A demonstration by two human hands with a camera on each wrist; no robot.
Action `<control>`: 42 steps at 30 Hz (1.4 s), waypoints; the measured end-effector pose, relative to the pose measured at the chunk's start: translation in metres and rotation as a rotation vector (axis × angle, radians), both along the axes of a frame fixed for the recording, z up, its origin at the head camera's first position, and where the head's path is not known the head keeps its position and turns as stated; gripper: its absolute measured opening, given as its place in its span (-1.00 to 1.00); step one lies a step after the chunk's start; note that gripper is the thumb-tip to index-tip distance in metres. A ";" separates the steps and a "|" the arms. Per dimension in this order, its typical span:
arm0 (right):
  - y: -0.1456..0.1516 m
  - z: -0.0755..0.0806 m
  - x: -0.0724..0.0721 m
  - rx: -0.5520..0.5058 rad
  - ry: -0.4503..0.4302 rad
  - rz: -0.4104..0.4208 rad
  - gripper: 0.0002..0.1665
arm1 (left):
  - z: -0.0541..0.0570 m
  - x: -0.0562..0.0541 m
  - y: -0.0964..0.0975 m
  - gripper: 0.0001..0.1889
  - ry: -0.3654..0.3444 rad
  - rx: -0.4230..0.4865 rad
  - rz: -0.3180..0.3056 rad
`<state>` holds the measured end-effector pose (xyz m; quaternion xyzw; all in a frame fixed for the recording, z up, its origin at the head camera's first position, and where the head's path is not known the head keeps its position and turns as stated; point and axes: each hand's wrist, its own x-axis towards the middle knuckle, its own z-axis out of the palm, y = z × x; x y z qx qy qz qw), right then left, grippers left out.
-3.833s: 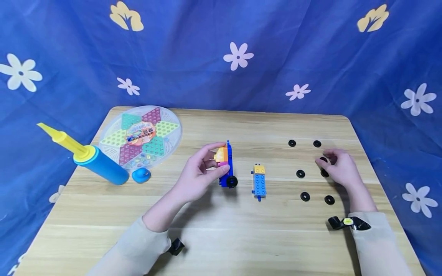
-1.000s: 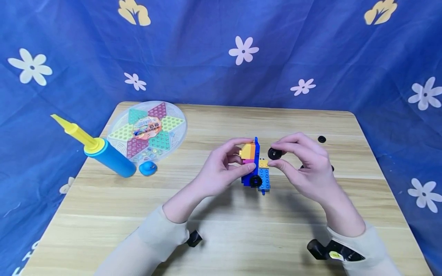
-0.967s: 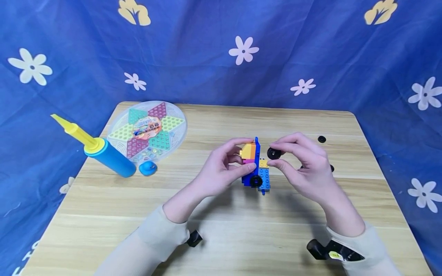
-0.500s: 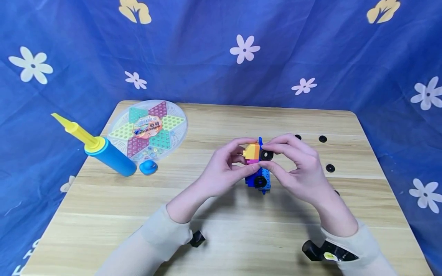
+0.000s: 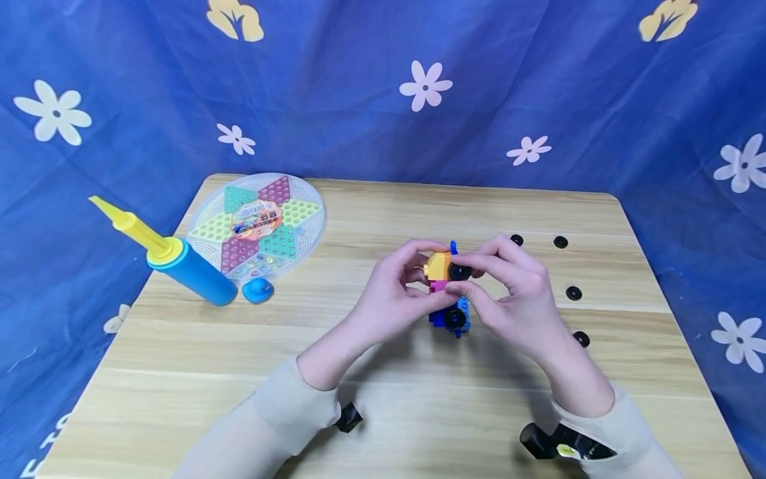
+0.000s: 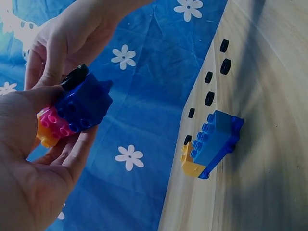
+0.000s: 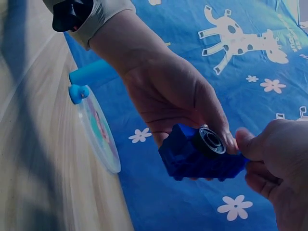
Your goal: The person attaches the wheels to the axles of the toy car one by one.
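My left hand (image 5: pixel 391 296) grips a toy car of building blocks, with orange (image 5: pixel 439 266) and pink blocks on a dark blue base (image 6: pixel 86 103). It holds the car tilted on its side above the table, underside toward the right. One black wheel (image 5: pixel 455 318) sits at the car's near end, also showing as a wheel (image 7: pixel 211 140) in the right wrist view. Thumb and fingers of my right hand (image 5: pixel 514 299) pinch another black wheel (image 5: pixel 459 271) against the far end of the base. Below, a second block car (image 6: pixel 211 139), blue and yellow, stands on the table, partly hidden in the head view.
Several loose black wheels (image 5: pixel 574 293) lie on the table to the right. At the left are a round Chinese checkers board (image 5: pixel 311 229), a blue and yellow hand pump (image 5: pixel 194 269) and a small blue toy (image 5: pixel 258 290). A blue flowered cloth (image 5: pixel 359 86) hangs behind the table.
My right hand took a wheel from the right side and brought it left to the car's base. My left hand shifted the car rightward, over the second car in the head view.
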<state>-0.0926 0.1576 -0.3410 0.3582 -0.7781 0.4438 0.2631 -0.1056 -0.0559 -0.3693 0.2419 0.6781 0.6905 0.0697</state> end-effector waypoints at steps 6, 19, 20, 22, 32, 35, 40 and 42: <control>0.000 0.007 0.009 0.040 -0.036 -0.056 -0.60 | 0.000 0.003 0.001 -0.46 0.079 -0.041 0.054; 0.002 0.000 0.006 -0.018 0.041 -0.034 -0.52 | 0.000 0.003 0.006 -0.48 0.200 -0.071 0.110; 0.003 -0.001 0.005 -0.031 0.033 -0.023 -0.52 | 0.000 0.003 0.006 -0.48 0.201 -0.069 0.109; 0.004 -0.002 0.004 -0.052 0.011 0.003 -0.53 | 0.000 0.004 0.006 -0.47 0.206 -0.071 0.109; 0.006 -0.008 0.001 -0.087 -0.015 0.007 -0.50 | -0.001 0.005 0.006 -0.49 0.221 -0.088 0.118; 0.007 -0.009 0.000 -0.098 -0.021 0.013 -0.50 | 0.000 0.004 0.007 -0.49 0.232 -0.088 0.122; 0.007 -0.010 0.000 -0.092 -0.018 0.051 -0.65 | -0.001 0.003 0.007 -0.52 0.250 -0.095 0.139; 0.007 -0.011 -0.001 -0.092 -0.012 0.059 -0.60 | -0.001 0.003 0.006 -0.53 0.253 -0.099 0.144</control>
